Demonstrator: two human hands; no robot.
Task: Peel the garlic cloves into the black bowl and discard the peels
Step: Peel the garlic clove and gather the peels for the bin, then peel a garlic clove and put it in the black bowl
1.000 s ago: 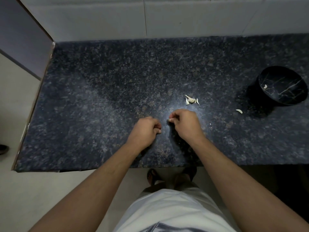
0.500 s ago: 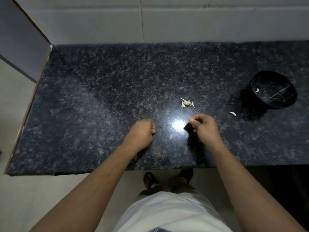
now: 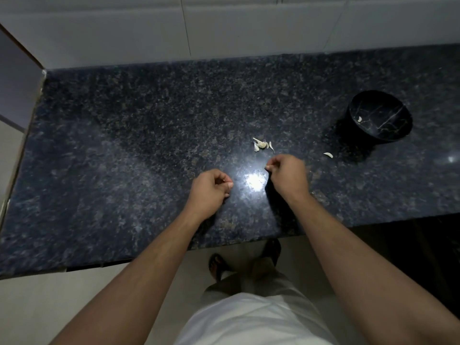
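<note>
speckled granite counter (image 3: 124, 145), glossy round black bowl (image 3: 380, 118), papery peels (image 3: 261, 145)

dim, soft focus | glare spot on countertop (image 3: 252, 181) — between hands | edges bowed — wide-angle

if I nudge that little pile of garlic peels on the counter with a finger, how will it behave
The garlic peels look thin and curled, so they are probably very light and would scatter rather than slide together. The counter looks polished, so they may skid easily. They likely bend or tear when pinched.
</note>
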